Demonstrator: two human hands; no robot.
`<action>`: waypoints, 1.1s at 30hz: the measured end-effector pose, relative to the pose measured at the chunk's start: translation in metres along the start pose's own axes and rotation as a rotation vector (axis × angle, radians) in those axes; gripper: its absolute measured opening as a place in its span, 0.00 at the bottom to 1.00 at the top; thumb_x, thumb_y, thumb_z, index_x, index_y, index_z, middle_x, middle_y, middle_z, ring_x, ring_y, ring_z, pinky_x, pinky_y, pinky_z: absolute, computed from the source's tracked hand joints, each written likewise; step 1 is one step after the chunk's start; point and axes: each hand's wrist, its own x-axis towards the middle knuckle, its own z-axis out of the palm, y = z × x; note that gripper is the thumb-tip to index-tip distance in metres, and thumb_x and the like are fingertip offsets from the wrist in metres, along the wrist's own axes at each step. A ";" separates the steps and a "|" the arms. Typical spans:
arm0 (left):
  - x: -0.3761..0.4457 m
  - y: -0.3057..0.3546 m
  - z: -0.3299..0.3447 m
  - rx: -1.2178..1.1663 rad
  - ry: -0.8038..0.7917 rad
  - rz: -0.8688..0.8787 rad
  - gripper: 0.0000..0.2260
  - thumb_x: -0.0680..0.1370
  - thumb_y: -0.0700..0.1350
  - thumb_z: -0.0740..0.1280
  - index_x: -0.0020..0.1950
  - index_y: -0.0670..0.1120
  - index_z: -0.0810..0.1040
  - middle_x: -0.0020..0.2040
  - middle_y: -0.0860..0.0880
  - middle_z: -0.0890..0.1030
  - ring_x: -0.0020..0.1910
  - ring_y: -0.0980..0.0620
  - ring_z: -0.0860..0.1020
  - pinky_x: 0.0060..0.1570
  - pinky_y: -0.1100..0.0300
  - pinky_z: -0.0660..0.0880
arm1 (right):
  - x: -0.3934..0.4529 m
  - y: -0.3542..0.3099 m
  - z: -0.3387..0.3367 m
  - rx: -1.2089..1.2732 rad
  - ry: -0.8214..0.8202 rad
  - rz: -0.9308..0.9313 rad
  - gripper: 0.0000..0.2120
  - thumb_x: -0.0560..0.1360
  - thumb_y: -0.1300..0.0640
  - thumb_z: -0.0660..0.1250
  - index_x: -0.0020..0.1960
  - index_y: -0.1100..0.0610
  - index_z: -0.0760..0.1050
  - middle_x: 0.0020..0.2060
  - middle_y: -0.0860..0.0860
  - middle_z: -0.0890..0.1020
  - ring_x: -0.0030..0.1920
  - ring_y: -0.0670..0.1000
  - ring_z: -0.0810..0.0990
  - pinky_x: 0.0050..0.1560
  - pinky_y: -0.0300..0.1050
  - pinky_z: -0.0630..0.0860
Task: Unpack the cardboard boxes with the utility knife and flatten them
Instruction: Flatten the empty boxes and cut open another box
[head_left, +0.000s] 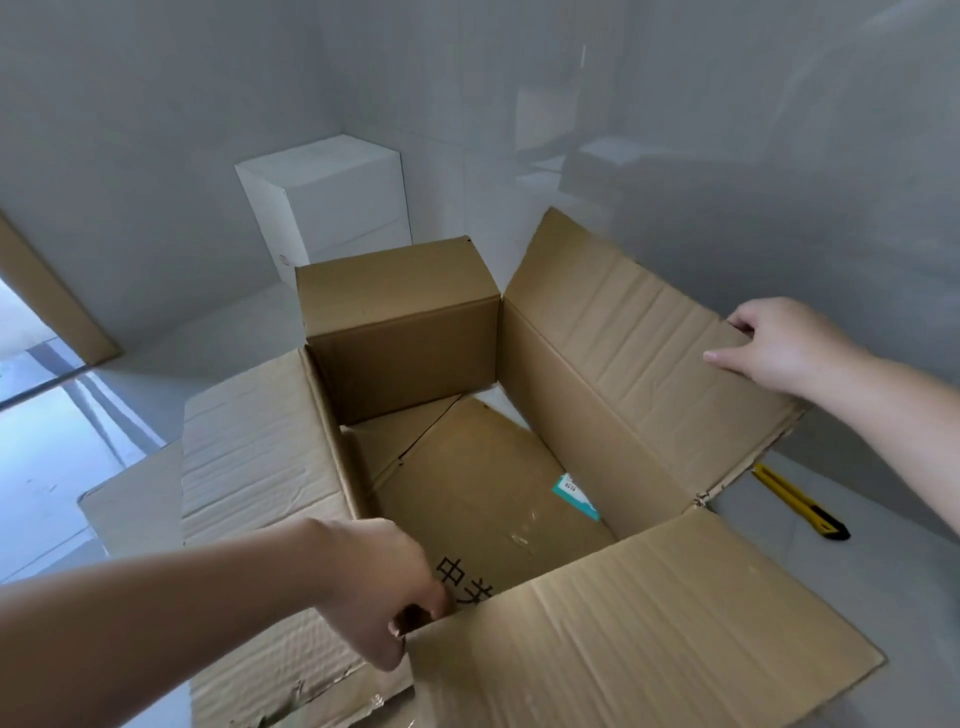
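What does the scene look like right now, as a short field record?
box: large brown cardboard box, flaps open, nothing inside, bottom flaps parting
left hand: grips near-left corner of the box
right hand: holds edge of right flap
knife: yellow and black utility knife on floor, right of box
behind: white cube-shaped box

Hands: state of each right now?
Left hand: grips the box at its near corner, fingers curled over the edge.
Right hand: holds the edge of the right flap.
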 end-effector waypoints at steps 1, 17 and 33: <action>0.002 -0.005 -0.002 -0.005 0.030 -0.014 0.20 0.72 0.54 0.63 0.64 0.55 0.72 0.51 0.52 0.80 0.48 0.50 0.78 0.51 0.52 0.77 | 0.001 -0.002 -0.004 -0.005 -0.013 -0.009 0.12 0.70 0.54 0.75 0.48 0.59 0.79 0.47 0.60 0.82 0.46 0.59 0.78 0.43 0.45 0.71; 0.097 -0.080 -0.077 -0.491 0.865 -0.449 0.08 0.75 0.41 0.67 0.38 0.50 0.71 0.39 0.49 0.76 0.39 0.47 0.76 0.39 0.55 0.75 | -0.027 0.001 -0.026 0.029 -0.143 -0.203 0.13 0.71 0.60 0.74 0.36 0.53 0.71 0.31 0.50 0.76 0.31 0.47 0.71 0.31 0.42 0.62; 0.068 -0.071 -0.072 -0.630 1.192 -0.098 0.35 0.67 0.53 0.77 0.70 0.47 0.67 0.62 0.52 0.73 0.61 0.55 0.72 0.63 0.57 0.71 | -0.024 -0.012 -0.038 -0.099 -0.281 -0.220 0.06 0.77 0.56 0.66 0.44 0.54 0.81 0.36 0.50 0.84 0.39 0.51 0.81 0.42 0.45 0.75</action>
